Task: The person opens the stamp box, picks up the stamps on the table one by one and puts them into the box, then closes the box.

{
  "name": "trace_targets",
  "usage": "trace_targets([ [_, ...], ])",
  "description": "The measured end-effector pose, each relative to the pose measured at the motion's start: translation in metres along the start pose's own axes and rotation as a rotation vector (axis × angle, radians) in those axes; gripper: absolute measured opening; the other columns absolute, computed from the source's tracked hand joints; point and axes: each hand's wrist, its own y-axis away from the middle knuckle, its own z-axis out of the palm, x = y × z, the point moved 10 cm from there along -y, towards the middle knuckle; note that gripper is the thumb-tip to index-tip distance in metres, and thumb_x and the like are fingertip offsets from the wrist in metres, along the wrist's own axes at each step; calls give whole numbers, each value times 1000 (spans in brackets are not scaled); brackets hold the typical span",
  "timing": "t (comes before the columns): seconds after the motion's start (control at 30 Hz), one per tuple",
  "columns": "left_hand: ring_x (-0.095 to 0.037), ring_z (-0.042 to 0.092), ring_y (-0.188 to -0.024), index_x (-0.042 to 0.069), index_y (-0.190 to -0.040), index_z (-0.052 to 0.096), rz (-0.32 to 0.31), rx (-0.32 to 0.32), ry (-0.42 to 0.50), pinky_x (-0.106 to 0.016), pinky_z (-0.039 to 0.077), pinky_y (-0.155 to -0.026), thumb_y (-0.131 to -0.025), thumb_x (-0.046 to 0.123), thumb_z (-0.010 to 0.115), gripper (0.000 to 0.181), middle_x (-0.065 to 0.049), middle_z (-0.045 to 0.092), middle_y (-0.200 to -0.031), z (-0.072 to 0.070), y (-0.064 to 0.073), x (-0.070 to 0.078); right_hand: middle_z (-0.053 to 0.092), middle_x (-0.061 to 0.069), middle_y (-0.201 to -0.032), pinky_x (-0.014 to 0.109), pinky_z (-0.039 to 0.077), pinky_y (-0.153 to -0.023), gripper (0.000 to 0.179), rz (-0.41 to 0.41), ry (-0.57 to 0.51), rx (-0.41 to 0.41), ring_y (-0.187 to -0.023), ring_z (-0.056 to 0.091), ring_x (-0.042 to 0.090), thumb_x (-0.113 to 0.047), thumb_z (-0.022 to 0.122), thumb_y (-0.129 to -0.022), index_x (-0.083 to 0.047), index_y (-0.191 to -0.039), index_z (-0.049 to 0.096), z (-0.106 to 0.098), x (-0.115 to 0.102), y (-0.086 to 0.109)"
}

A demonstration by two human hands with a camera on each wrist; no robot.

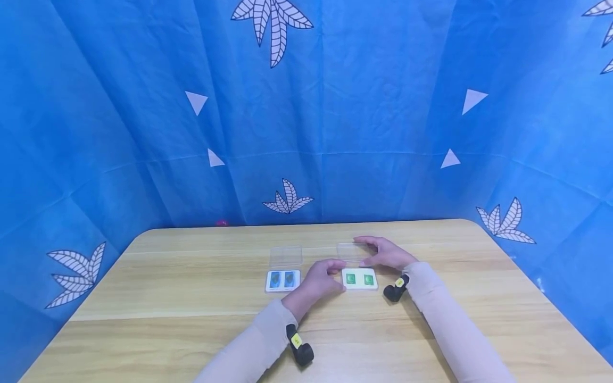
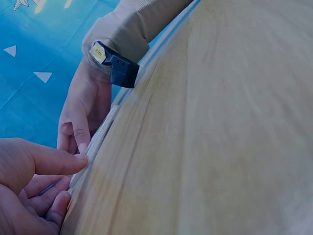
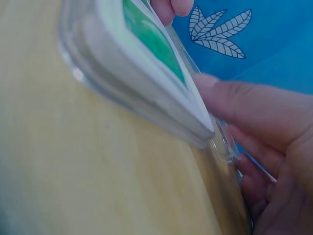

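My left hand (image 1: 320, 279) is at the left end of a clear case of white cards with two green pictures (image 1: 360, 280), thumb and fingers spanning its near and far corners. Behind that case, my right hand (image 1: 388, 254) holds the right end of a clear plastic lid (image 1: 347, 252), thumb at the near edge and fingers at the far one. In the right wrist view the card case (image 3: 146, 93) looms close, and the lid is mostly hidden behind it. Seen edge-on in the left wrist view, the case (image 2: 100, 132) touches the left thumb.
Left of my left hand lies a second clear case of cards with blue pictures (image 1: 283, 282). Another clear lid (image 1: 286, 256) lies behind it. All rest on a wooden table (image 1: 182, 276), with a blue patterned curtain (image 1: 373, 133) along its far edge.
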Motion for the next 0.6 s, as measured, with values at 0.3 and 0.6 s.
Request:
trace_targets([
  [0.3, -18, 56, -104, 16, -114, 66, 7, 7, -7, -36, 47, -93, -64, -4, 77, 55, 3, 64, -109, -2, 0, 1, 41, 21, -143, 53, 19, -112, 68, 8, -7, 26, -137, 26, 40, -12, 73, -80, 2, -138, 42, -1, 6, -3],
  [0.6, -20, 56, -105, 12, -115, 65, 20, -2, 3, -36, 47, -94, -63, -5, 77, 56, 0, 65, -111, 1, 0, 5, 47, 18, -139, 54, 22, -111, 67, 29, -27, 76, -133, 33, 40, -15, 75, -78, 0, -136, 46, -5, 9, 0],
])
